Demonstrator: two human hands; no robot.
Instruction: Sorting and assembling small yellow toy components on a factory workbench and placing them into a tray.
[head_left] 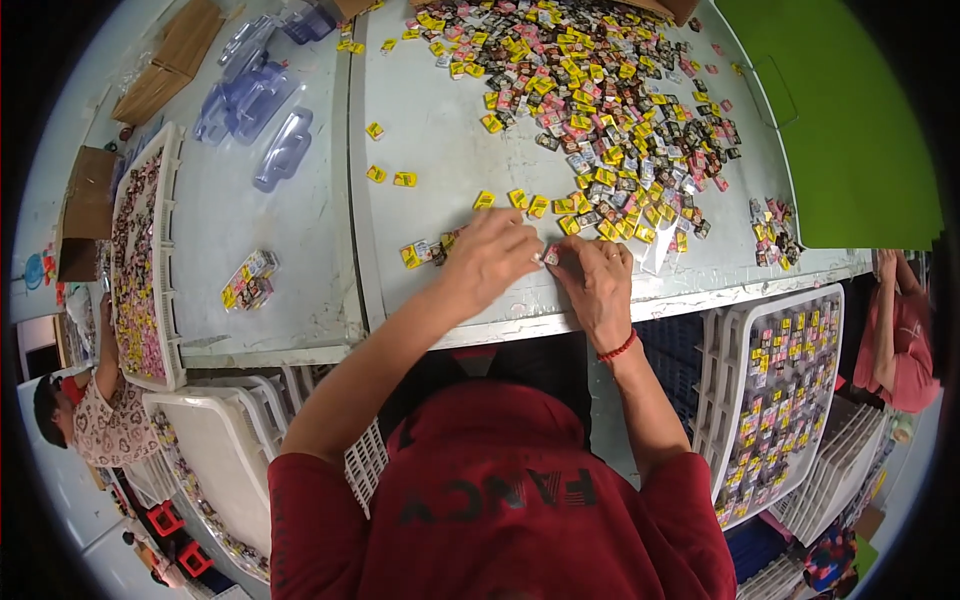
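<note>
At the near edge of the white table [420,290], my two hands meet, fingertips close together. My right hand [600,285], with a red bead bracelet at the wrist, pinches a small pink-and-white box-like piece [552,257] between thumb and fingers. My left hand [490,262] is closed, its fingertips by that piece; whatever they grip is too small to make out. Several yellow pieces [537,206] lie in a loose row just beyond the hands. A few more yellow and dark pieces [415,254] sit beside my left hand, partly covered by it.
A large heap of mixed small pieces [600,120] spreads over the far table. Left of a seam lie a small stacked bundle [250,280] and clear plastic trays [285,150]. Filled white crates [790,400] flank me. A green panel [850,110] stands right; other people work at both sides.
</note>
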